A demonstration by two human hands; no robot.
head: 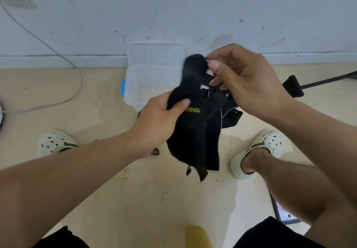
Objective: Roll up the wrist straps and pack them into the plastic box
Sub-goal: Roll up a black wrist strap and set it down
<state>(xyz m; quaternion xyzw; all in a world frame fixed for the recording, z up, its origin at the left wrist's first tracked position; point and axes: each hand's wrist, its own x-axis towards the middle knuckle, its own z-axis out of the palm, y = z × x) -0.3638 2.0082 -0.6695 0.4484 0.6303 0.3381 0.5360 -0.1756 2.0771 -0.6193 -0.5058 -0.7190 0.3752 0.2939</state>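
Black wrist straps (195,131) with yellow lettering hang bunched in mid-air over the floor, their loose ends dangling down. My left hand (158,120) grips the bundle at its middle from the left, thumb on top. My right hand (245,79) pinches the upper end of a strap between thumb and fingers; that end is blurred. Behind the straps a clear plastic box (135,85) with a blue latch stands open on the floor against the wall, its lid leaning back. The straps hide the box's right side.
My feet in pale clogs stand at left (56,143) and right (258,153). A grey cable (58,54) curves over the floor on the left. A black rod with a padded end (293,86) lies at right. The white wall runs behind the box.
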